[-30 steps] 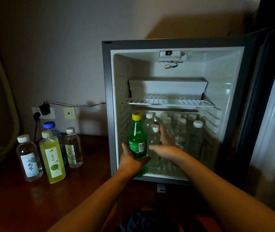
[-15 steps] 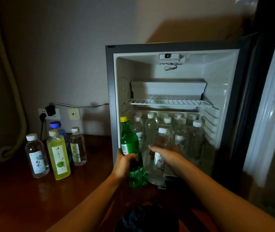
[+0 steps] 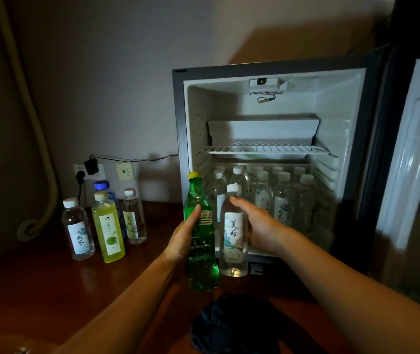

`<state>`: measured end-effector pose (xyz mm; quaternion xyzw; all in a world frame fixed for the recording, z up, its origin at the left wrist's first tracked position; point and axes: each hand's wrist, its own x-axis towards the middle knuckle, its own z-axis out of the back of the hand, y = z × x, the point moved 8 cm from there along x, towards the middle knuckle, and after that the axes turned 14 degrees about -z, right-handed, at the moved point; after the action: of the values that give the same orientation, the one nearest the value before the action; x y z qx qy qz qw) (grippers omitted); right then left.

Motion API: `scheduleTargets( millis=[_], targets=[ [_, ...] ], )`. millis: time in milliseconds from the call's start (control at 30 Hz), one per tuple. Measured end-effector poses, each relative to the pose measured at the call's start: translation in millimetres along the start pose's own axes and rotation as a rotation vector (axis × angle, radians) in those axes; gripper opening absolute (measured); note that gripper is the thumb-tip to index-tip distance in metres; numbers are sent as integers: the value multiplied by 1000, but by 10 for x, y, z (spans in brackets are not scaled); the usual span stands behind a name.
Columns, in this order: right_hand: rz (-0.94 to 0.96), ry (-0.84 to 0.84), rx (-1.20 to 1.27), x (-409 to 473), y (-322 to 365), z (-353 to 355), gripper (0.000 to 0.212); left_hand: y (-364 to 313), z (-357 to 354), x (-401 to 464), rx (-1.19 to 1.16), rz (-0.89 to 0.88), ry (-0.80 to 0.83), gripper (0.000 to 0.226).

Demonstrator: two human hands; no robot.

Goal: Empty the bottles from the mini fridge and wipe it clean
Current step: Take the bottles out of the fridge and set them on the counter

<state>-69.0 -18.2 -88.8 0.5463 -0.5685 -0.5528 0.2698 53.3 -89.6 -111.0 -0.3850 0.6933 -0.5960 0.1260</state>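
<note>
Gripping green soda bottle (image 3: 201, 233), yellow-capped, upright.

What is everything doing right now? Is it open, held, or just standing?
Fridge door: open.
Green bottle: capped, held by left hand.
Clear bottle: capped, held by right hand.
Fridge bottles: upright, still inside.
Four table bottles: upright, capped.
Wire shelf: bare.

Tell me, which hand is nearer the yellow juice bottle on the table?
Left. The left hand, holding the green soda bottle, is just right of the yellow juice bottle; the right hand, holding a water bottle, is farther right.
</note>
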Motion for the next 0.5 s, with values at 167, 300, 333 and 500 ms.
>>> scheduleTargets(
  millis=[167,300,333,500],
  targets=[
    [34,110,-88,16,-12,-363,53,-177,70,-75,41,-45,2,56],
    [80,191,-188,66,11,-555,44,-319,254,-108,154,-127,-34,26],
    [88,192,-199,82,17,-597,40,-310,344,-105,169,-121,-61,33],
    [152,170,-276,301,34,-775,32,-352,733,-123,213,-96,-157,52]
  ],
)
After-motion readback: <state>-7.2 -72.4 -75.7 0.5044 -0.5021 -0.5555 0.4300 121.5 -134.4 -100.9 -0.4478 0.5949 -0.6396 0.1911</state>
